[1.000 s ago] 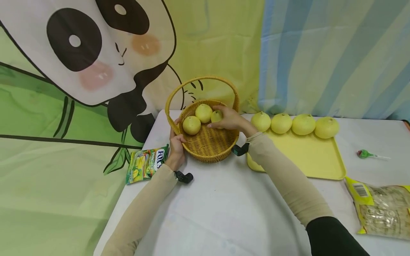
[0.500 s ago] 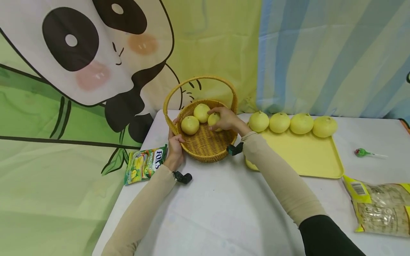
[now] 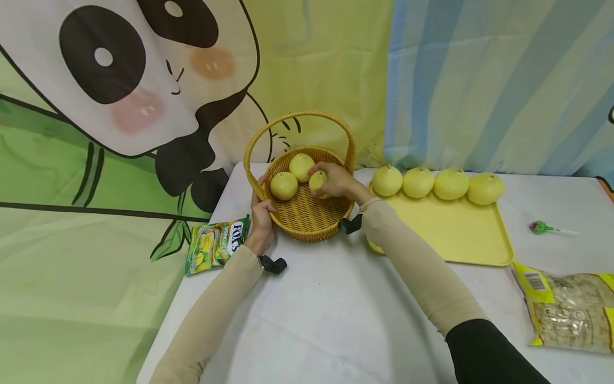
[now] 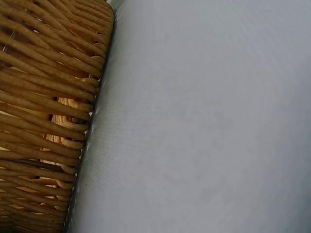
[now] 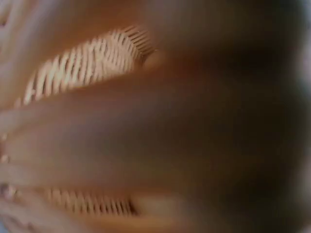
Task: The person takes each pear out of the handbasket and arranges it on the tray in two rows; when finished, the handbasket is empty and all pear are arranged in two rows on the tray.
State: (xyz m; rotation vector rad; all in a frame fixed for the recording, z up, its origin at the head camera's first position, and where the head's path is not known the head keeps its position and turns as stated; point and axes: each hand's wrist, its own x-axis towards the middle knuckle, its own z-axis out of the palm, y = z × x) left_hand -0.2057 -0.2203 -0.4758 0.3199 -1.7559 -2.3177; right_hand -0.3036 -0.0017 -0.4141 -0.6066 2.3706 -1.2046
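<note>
A wicker basket with a tall handle stands near the back of the table, three yellow-green round fruits inside. My left hand grips its left rim; in the left wrist view only the woven basket wall shows, not the hand. Inside the basket, my right hand curls its fingers and thumb round the rightmost fruit. The other two, a left fruit and a back fruit, lie beside it. In the right wrist view the hand is blurred, with basket weave behind it.
Right of the basket lies a yellow tray with several fruits along its back edge. A candy bag lies left of the basket; a lollipop and a clear-and-yellow packet lie at the right. A curtain hangs behind.
The right hand and the fruit in it have shifted slightly left and forward of the basket's right rim, with the fruit lower. The left hand keeps its grip on the rim.
</note>
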